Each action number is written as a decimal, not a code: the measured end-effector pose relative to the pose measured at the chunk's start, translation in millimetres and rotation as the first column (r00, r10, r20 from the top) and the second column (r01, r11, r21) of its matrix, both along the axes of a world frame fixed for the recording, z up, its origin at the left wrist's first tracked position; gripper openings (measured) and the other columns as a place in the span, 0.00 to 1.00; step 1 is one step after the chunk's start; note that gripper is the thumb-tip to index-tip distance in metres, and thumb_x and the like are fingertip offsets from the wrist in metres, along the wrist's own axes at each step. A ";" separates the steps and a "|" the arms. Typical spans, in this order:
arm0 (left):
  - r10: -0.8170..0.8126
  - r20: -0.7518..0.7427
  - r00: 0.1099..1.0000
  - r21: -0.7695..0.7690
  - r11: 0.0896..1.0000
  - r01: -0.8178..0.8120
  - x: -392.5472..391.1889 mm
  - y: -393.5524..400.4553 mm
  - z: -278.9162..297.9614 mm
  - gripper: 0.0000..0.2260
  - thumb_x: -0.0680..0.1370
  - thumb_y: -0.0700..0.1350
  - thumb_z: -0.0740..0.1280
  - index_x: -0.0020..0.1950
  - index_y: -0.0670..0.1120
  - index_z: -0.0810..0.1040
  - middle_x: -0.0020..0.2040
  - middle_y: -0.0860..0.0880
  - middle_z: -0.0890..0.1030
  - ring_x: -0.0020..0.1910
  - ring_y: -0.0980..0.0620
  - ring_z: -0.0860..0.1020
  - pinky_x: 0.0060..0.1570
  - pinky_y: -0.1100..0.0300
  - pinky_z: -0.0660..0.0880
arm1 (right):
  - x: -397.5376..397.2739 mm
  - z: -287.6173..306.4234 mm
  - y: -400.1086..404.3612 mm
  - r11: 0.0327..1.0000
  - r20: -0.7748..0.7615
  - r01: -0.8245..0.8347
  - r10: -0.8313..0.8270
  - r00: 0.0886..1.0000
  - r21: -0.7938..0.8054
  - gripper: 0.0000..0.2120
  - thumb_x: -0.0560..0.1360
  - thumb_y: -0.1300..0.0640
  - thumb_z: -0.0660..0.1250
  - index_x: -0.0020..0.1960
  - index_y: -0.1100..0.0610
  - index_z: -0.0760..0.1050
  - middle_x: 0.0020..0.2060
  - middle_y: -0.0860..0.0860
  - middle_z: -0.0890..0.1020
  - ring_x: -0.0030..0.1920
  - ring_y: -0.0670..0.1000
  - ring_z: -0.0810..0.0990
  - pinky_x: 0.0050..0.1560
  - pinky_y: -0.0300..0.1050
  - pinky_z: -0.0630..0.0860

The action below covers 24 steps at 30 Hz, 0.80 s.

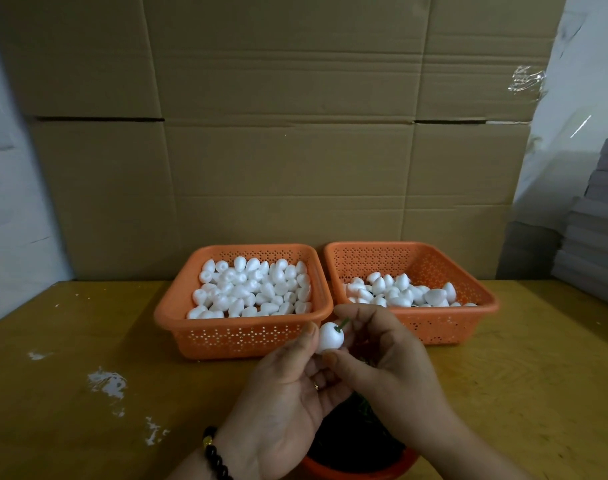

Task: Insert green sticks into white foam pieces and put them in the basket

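My left hand [288,386] pinches a white foam piece [330,337] between thumb and fingers, just in front of the two orange baskets. A thin green stick [342,324] pokes out of the foam's upper right side. My right hand [382,355] pinches that stick, its fingers curled over it. The left basket [247,336] is filled with several plain white foam pieces [252,289]. The right basket [444,327] holds a smaller heap of foam pieces [399,289]. A round orange bowl [358,469] with dark green sticks [351,434] sits under my wrists.
The yellow-brown table [88,323] has white smears [105,379] at the left. A tall cardboard wall [295,133] stands right behind the baskets. Stacked grey sheets [593,230] rise at the far right edge.
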State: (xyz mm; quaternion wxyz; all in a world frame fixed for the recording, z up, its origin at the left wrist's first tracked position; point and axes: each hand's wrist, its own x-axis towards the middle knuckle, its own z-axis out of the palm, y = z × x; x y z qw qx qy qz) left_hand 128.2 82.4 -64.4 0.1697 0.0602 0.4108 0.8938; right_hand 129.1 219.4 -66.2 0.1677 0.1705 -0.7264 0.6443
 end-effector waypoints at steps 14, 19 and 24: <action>-0.090 0.032 0.995 0.120 0.989 0.086 -1.2 -1.8 -3.3 0.18 0.72 0.38 0.64 0.61 0.38 0.78 0.59 0.37 0.81 0.56 0.42 0.81 0.50 0.51 0.81 | -3.3 -2.1 -1.5 0.997 0.006 -0.015 0.016 1.000 -0.077 0.17 0.66 0.57 0.75 0.53 0.44 0.78 0.42 0.54 0.82 0.44 0.59 0.83 0.51 0.63 0.79; -0.012 -0.011 1.000 0.029 1.000 0.012 -2.2 -1.0 -4.6 0.15 0.72 0.42 0.66 0.56 0.40 0.82 0.56 0.36 0.81 0.49 0.45 0.82 0.45 0.53 0.80 | -3.6 0.1 3.4 0.994 0.039 -0.053 0.057 0.998 -0.093 0.20 0.65 0.59 0.74 0.55 0.47 0.79 0.43 0.54 0.83 0.45 0.58 0.84 0.51 0.57 0.80; 0.182 -0.208 0.961 -0.226 0.947 -0.228 -4.8 -3.1 -7.3 0.09 0.71 0.41 0.70 0.50 0.43 0.82 0.49 0.42 0.84 0.44 0.49 0.82 0.40 0.58 0.79 | -5.8 6.0 15.5 0.995 0.045 -0.087 0.085 0.995 0.045 0.23 0.68 0.66 0.74 0.59 0.49 0.77 0.50 0.52 0.82 0.49 0.52 0.83 0.50 0.46 0.80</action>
